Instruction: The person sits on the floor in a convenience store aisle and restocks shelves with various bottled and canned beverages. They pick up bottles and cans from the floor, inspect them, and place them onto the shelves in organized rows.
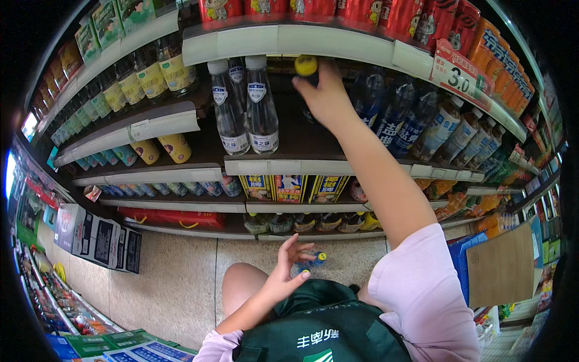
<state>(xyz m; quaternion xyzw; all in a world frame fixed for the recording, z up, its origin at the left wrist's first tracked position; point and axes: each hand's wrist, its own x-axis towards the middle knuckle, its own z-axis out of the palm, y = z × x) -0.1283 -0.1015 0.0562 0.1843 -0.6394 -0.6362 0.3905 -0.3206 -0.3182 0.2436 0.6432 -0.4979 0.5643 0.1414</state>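
My right hand point(323, 92) reaches into the upper shelf, its fingers around the neck area of a dark bottle with a yellow cap point(306, 65). Left of it stand clear glass-like bottles with white caps point(263, 106); to its right is a row of dark blue drink bottles point(392, 111). My left hand point(289, 267) hovers low over my lap with fingers spread, holding nothing visible. Just beyond and beneath its fingers, bottles with yellow caps point(320, 258) stand near the floor, partly hidden by the hand.
Red cans point(312, 10) line the shelf above, behind a white price rail point(289, 40). Lower shelves hold yellow-and-black cartons point(289, 188) and more bottles. Stacked boxes point(97, 237) stand on the floor at left; a brown cardboard box point(500, 267) is at right.
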